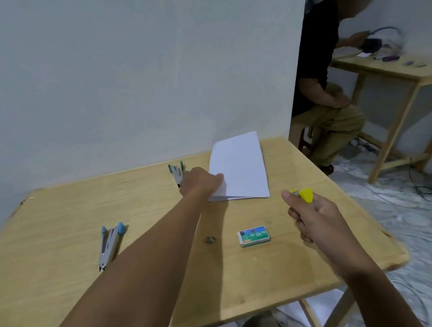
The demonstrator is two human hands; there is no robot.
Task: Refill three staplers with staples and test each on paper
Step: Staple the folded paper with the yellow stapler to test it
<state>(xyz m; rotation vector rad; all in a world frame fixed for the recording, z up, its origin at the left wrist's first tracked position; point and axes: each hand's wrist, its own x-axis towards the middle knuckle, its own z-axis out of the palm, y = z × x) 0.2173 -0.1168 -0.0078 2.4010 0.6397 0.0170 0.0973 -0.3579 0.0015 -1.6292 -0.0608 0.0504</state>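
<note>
On my feed I saw the left hand stretched far across the desk, its fingers curled round the near left corner of the white paper, which looked folded, with two edges showing along its near side. The paper lay toward the far right of the desk, its far end reaching up against the wall. The right hand hovered above the desk's right side, gripping the yellow stapler, with the yellow end poking out past the thumb; most of its body was hidden in the fist. Just left of that hand, the green and white staple box rested flat on the desk, and a small grey clump, which I took for loose staples, lay beside it. The blue-tipped stapler lay swung open at the left, well apart from the rest. The teal-tipped stapler lay open too near the far edge, just behind the left hand. At the right, another person sat at a second desk.
</note>
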